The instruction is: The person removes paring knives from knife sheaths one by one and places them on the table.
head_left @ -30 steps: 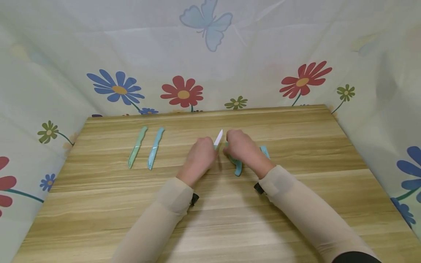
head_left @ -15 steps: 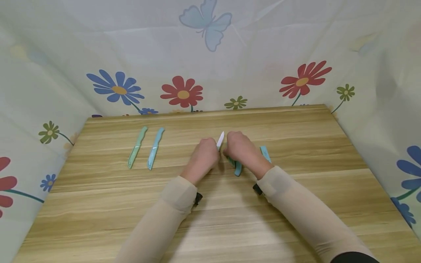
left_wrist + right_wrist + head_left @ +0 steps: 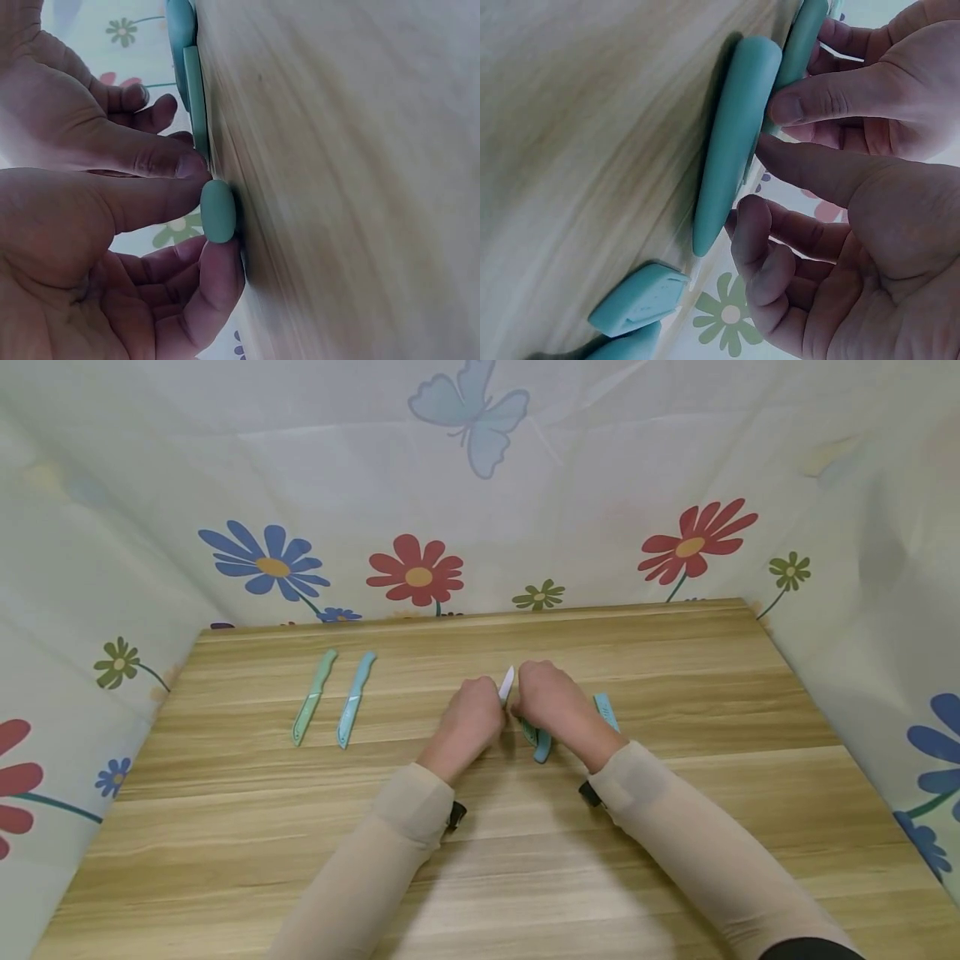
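My left hand [image 3: 471, 714] pinches a small knife by its green handle [image 3: 218, 211]. The bare white blade [image 3: 507, 683] points away, just left of my right hand [image 3: 553, 697]. Thumb and fingers of that right hand pinch the green knife sheath [image 3: 196, 105], which shows below the hand in the head view [image 3: 528, 732]. A blue knife handle [image 3: 739, 142] lies on the table beside the sheath, partly under the right hand. Most of the sheath is hidden by the right hand in the head view.
Two sheathed knives, one green [image 3: 313, 697] and one blue [image 3: 356, 700], lie side by side on the left of the wooden table [image 3: 225, 827]. A blue slotted sheath [image 3: 606, 710] lies right of the right hand. A flower-patterned curtain [image 3: 585, 485] encloses the table.
My left hand has shifted slightly right and nearer to me with the knife, bringing the blade closer to the right hand. The right hand has barely moved.
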A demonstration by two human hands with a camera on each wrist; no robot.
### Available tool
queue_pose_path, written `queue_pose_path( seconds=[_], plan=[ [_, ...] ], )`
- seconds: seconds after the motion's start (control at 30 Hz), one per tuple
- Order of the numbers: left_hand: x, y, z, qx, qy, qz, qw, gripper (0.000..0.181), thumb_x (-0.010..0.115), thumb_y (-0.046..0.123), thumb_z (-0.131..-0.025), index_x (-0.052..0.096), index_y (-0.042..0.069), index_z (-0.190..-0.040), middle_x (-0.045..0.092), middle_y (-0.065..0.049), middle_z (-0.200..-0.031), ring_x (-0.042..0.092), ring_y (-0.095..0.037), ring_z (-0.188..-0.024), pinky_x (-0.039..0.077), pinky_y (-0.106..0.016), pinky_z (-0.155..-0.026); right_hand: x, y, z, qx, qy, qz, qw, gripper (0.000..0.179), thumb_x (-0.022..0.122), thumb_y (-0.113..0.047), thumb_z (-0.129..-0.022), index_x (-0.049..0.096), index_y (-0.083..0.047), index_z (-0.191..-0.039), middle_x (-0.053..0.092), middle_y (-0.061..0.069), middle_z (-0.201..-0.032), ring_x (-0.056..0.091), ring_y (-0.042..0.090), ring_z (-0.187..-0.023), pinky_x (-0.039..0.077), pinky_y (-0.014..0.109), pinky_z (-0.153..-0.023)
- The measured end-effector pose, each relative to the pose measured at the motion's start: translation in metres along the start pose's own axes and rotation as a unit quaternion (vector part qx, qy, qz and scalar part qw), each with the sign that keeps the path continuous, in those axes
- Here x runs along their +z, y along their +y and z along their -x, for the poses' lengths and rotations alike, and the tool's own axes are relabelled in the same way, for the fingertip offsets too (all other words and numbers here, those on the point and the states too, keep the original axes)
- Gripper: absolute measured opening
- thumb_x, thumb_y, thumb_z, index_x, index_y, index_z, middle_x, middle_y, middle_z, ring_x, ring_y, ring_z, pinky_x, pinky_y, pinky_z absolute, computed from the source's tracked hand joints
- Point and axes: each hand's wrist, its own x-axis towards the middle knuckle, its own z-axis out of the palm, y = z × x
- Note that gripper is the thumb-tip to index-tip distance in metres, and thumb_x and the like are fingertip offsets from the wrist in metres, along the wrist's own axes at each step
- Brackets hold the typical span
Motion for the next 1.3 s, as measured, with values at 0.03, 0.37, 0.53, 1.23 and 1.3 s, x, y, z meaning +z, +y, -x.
queue_pose_path(
  seconds=[0.03,0.37,0.53,1.23,1.3],
  plan=[
    [0.000,0.000,0.000,0.001,0.001,0.002,1.0000,0.019,0.065,0.001,-0.095,0.061,0.005,-0.078,0.061,-0.008,-0.071,0.055,-0.018,-0.056,0.047,-0.031,-0.048,0.000,0.000,0.001,-0.001,0.001,0.003,1.0000,0.025,0.078,-0.018,-0.099,0.066,-0.004,-0.081,0.062,0.004,-0.064,0.058,0.015,-0.052,0.047,0.027,-0.051],
    [-0.002,0.005,0.000,-0.002,-0.029,0.026,0.9993,0.006,0.066,0.001,-0.097,0.062,-0.001,-0.093,0.061,-0.008,-0.073,0.056,-0.018,-0.057,0.046,-0.027,-0.049,-0.002,0.004,0.003,-0.009,0.009,0.025,0.9996,0.029,0.077,-0.019,-0.099,0.066,-0.007,-0.075,0.055,0.000,-0.059,0.055,0.014,-0.052,0.045,0.028,-0.051],
    [-0.001,0.009,0.001,-0.004,-0.036,0.031,0.9989,0.010,0.069,0.002,-0.098,0.063,0.001,-0.089,0.063,-0.009,-0.074,0.059,-0.018,-0.057,0.048,-0.027,-0.049,-0.003,0.005,0.003,-0.012,0.012,0.026,0.9995,0.033,0.078,-0.020,-0.099,0.064,-0.008,-0.071,0.053,-0.001,-0.057,0.052,0.014,-0.051,0.044,0.028,-0.050],
    [0.002,0.003,0.009,0.034,0.017,-0.037,0.9986,0.020,0.072,0.020,-0.100,0.064,0.004,-0.107,0.063,-0.009,-0.092,0.063,-0.023,-0.076,0.055,-0.038,-0.064,-0.002,0.013,0.008,-0.045,0.057,0.029,0.9970,0.013,0.072,-0.019,-0.098,0.070,-0.006,-0.095,0.069,0.007,-0.090,0.063,0.023,-0.075,0.053,0.039,-0.065],
    [0.002,0.002,0.011,0.040,0.029,-0.055,0.9973,0.022,0.071,0.023,-0.102,0.066,0.004,-0.110,0.063,-0.011,-0.098,0.063,-0.025,-0.083,0.056,-0.040,-0.068,-0.001,0.015,0.011,-0.057,0.075,0.032,0.9951,0.017,0.073,-0.021,-0.098,0.073,-0.005,-0.105,0.071,0.011,-0.102,0.066,0.026,-0.087,0.056,0.043,-0.074]
  ],
)
